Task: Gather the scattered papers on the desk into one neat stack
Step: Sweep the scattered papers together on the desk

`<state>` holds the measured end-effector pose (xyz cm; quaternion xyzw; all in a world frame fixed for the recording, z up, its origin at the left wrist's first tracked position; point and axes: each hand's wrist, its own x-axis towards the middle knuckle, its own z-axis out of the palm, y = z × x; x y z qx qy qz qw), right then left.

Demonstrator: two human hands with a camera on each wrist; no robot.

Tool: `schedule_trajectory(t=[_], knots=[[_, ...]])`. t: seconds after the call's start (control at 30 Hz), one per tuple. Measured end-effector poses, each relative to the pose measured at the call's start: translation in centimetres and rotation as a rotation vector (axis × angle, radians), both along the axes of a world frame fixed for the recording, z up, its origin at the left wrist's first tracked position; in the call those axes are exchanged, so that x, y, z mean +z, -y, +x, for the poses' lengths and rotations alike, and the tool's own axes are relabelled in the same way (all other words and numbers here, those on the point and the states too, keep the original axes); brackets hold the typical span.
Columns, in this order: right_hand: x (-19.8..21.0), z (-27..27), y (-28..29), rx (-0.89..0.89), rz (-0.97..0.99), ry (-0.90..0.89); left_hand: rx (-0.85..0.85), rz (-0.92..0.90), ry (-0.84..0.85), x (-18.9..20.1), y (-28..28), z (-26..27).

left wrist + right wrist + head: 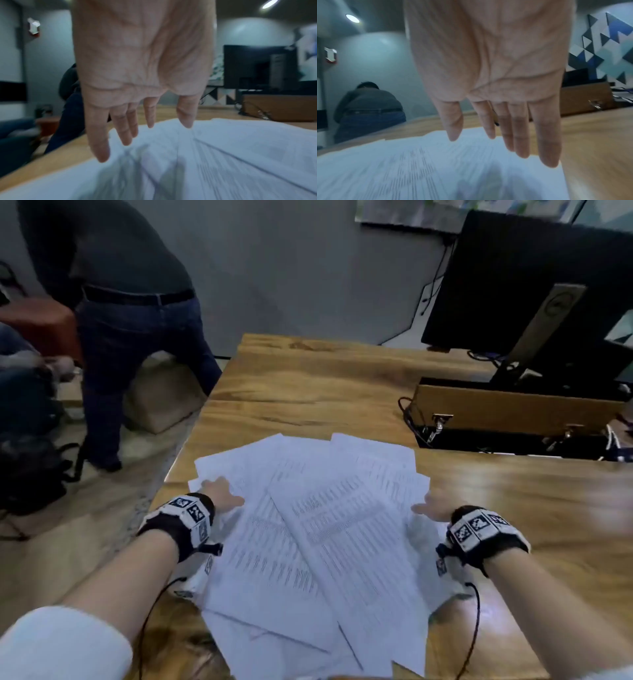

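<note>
Both bare forearms reached forward, the left hand and right hand held palm-down with straight, slightly spread fingers, and each wrist wore a black strap with patterned markers.

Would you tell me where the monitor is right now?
In the head view the monitor stands at the desk's far right, behind a wooden box, beyond the papers.
</note>
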<state>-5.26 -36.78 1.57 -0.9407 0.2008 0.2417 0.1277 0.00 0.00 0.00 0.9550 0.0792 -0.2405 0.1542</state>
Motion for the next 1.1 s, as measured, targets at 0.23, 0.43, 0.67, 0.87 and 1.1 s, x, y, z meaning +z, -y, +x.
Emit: schedule_trajectory(t=[0.23,0.43,0.67,0.87,1.1], knots=[[-3.2,-2.5,-0.5,-0.132,-0.023,-0.118,0.140,0.054,-0.170,-1.7,-0.4,-2.5],[-4.7,-2.9,-2.7,-0.195,0.042,-0.046,0.224,-0.101,-0.164,-3.0,1.1,-2.3],[-4.3,-2.5,-3.6,-0.252,0.236,0.015,0.325,-0.421,-0.065,-2.8,3.6,-1.8],[-4.5,-2.7,-5.4,-0.122,0.236,-0.052,0.477,-0.639,-0.005,-2.6,4.5,-2.6],[-4.8,-2.2,-3.4,-0.264,0.336,0.143,0.280,-0.633,0.079,-4.1,1.1,-2.5]])
